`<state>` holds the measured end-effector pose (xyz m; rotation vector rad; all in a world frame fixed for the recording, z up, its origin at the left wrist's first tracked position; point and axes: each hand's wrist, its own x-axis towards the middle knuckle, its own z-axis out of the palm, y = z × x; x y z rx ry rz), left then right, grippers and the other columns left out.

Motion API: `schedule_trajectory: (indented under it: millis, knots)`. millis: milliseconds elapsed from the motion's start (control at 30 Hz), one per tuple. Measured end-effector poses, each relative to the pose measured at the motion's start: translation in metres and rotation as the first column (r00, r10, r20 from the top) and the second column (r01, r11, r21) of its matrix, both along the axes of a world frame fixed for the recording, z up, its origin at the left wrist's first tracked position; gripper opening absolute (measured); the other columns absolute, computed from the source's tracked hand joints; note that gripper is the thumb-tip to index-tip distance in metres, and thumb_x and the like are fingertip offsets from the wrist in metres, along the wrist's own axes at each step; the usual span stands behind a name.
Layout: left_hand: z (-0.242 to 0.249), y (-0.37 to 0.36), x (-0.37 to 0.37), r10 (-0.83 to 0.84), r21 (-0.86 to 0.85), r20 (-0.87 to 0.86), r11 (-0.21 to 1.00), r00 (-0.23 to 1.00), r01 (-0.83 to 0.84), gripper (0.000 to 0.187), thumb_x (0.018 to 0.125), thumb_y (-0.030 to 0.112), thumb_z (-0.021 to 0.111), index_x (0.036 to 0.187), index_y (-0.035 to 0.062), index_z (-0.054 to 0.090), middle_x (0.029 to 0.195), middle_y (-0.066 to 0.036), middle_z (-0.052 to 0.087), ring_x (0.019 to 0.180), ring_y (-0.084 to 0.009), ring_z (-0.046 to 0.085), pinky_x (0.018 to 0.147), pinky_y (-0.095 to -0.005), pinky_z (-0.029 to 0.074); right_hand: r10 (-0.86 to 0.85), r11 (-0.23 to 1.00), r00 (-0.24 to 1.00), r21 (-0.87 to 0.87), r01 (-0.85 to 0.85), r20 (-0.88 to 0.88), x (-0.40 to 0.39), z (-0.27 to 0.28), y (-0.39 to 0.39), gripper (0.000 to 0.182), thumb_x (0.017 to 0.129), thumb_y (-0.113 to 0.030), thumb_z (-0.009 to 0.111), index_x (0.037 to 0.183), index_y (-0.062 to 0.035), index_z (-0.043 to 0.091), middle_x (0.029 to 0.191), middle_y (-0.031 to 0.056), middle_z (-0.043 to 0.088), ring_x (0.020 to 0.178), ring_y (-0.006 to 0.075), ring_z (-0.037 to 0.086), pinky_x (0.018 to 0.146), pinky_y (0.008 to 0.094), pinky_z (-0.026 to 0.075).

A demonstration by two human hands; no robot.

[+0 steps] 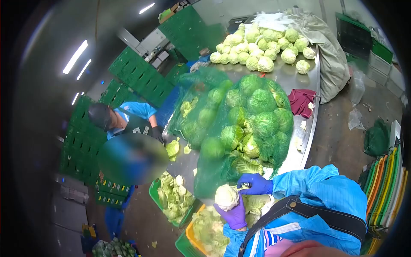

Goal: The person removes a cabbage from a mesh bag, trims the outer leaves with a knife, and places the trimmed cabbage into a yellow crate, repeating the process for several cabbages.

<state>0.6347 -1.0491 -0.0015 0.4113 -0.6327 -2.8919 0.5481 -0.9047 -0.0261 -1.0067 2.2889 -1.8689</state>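
Observation:
My left hand (233, 215), in a purple glove, is wrapped around the lower side of a pale, trimmed cabbage (227, 197). Close against the cabbage's right side, my right hand (258, 184), gloved in purple too, grips a dark-handled knife (245, 185); its blade hardly shows. Just beyond my hands, green mesh sacks (205, 169) full of green cabbages (262, 101) lie on a metal table (305, 78). Below the left hand, cut leaves fill an orange crate (193, 240).
Many trimmed cabbages (256, 53) are piled at the table's far end. A maroon cloth (301, 103) lies by its right edge. A green crate (155, 193) holds leaves. Across the table stands a co-worker in blue (137, 111), before stacked green crates (132, 70).

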Motion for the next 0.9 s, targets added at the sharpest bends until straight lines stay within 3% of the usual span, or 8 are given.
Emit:
schedule_trajectory:
  millis: [167, 267, 367, 433, 500, 700, 767, 900]
  knots:
    - [0.019, 0.022, -0.008, -0.201, -0.276, 0.076, 0.937, 0.977, 0.214, 0.068, 0.088, 0.054, 0.047, 0.135, 0.006, 0.035, 0.129, -0.014, 0.045, 0.12, -0.0325, 0.044, 0.099, -0.0537, 0.038, 0.358, 0.902, 0.849, -0.38, -0.205, 0.39, -0.021, 0.01, 0.024, 0.085, 0.072, -0.022, 0.077, 0.142, -0.0094, 0.03, 0.131, 0.0109, 0.048, 0.115, 0.0216, 0.051, 0.097, 0.034, 0.043]
    - [0.036, 0.035, -0.013, -0.465, -0.546, -0.126, 0.77, 0.876, 0.33, 0.079, 0.086, 0.052, 0.05, 0.144, 0.0072, 0.02, 0.143, -0.016, 0.029, 0.128, -0.0373, 0.035, 0.104, -0.0517, 0.032, 0.532, 0.733, 0.539, -0.674, 0.095, 0.654, -0.053, -0.049, 0.069, 0.068, 0.081, -0.027, 0.065, 0.135, 0.0007, 0.034, 0.125, 0.0167, 0.051, 0.112, 0.0274, 0.054, 0.097, 0.0372, 0.045]
    - [0.052, 0.038, -0.016, -0.583, -0.582, -0.149, 0.705, 0.798, 0.406, 0.086, 0.083, 0.052, 0.055, 0.146, 0.0078, 0.015, 0.148, -0.02, 0.019, 0.133, -0.0385, 0.028, 0.106, -0.05, 0.029, 0.629, 0.44, 0.539, -0.828, 0.347, 0.56, -0.075, -0.055, 0.124, 0.062, 0.09, -0.04, 0.05, 0.136, -0.0007, 0.034, 0.128, 0.0156, 0.051, 0.118, 0.027, 0.049, 0.103, 0.0397, 0.038]
    - [0.036, 0.03, -0.017, -0.629, -0.628, -0.054, 0.625, 0.775, 0.464, 0.084, 0.084, 0.051, 0.054, 0.145, 0.007, 0.017, 0.148, -0.02, 0.019, 0.132, -0.0381, 0.03, 0.107, -0.0483, 0.028, -0.038, 0.553, 0.921, -0.76, 0.342, 0.387, -0.095, -0.018, 0.148, 0.057, 0.092, -0.04, 0.047, 0.134, -0.0019, 0.038, 0.127, 0.0128, 0.052, 0.115, 0.0218, 0.052, 0.099, 0.0371, 0.042]
    - [0.018, 0.019, -0.008, -0.624, -0.607, -0.056, 0.641, 0.779, 0.47, 0.08, 0.085, 0.049, 0.053, 0.145, 0.0064, 0.02, 0.147, -0.02, 0.021, 0.131, -0.0375, 0.031, 0.107, -0.0473, 0.028, 0.069, 0.25, 0.838, -0.823, 0.511, 0.541, -0.103, 0.027, 0.181, 0.06, 0.089, -0.044, 0.051, 0.132, -0.003, 0.04, 0.124, 0.012, 0.053, 0.111, 0.0234, 0.054, 0.099, 0.0373, 0.043]
    - [-0.029, -0.013, 0.032, -0.477, -0.482, 0.165, 0.725, 0.863, 0.492, 0.073, 0.087, 0.038, 0.056, 0.143, 0.0029, 0.023, 0.143, -0.018, 0.031, 0.13, -0.0302, 0.036, 0.107, -0.0412, 0.029, -0.046, 0.175, 0.598, -0.583, 0.794, 0.8, -0.195, -0.065, 0.304, 0.056, 0.084, -0.043, 0.059, 0.129, -0.0121, 0.047, 0.125, 0.0123, 0.053, 0.111, 0.027, 0.054, 0.095, 0.0415, 0.044]
    - [-0.024, -0.008, 0.031, -0.406, -0.47, 0.256, 0.74, 0.877, 0.48, 0.068, 0.089, 0.033, 0.054, 0.142, 0.0025, 0.024, 0.142, -0.017, 0.032, 0.13, -0.0279, 0.036, 0.107, -0.0407, 0.028, 0.488, -0.235, 0.826, -0.87, 0.434, 0.28, -0.297, -0.198, 0.394, 0.053, 0.092, -0.036, 0.046, 0.128, 0.0017, 0.045, 0.128, 0.0175, 0.051, 0.115, 0.0313, 0.052, 0.1, 0.0408, 0.042]
    - [-0.05, 0.014, 0.003, -0.397, -0.925, 0.215, 0.209, 0.892, 0.316, 0.079, 0.08, 0.03, 0.067, 0.142, 0.0042, 0.025, 0.146, -0.015, 0.027, 0.135, -0.0298, 0.026, 0.11, -0.0461, 0.022, -0.245, 0.401, 0.727, -0.616, 0.679, 0.642, -0.237, -0.033, 0.312, 0.049, 0.092, -0.031, 0.043, 0.131, -0.0014, 0.044, 0.128, 0.0197, 0.052, 0.107, 0.0273, 0.058, 0.1, 0.0414, 0.041]
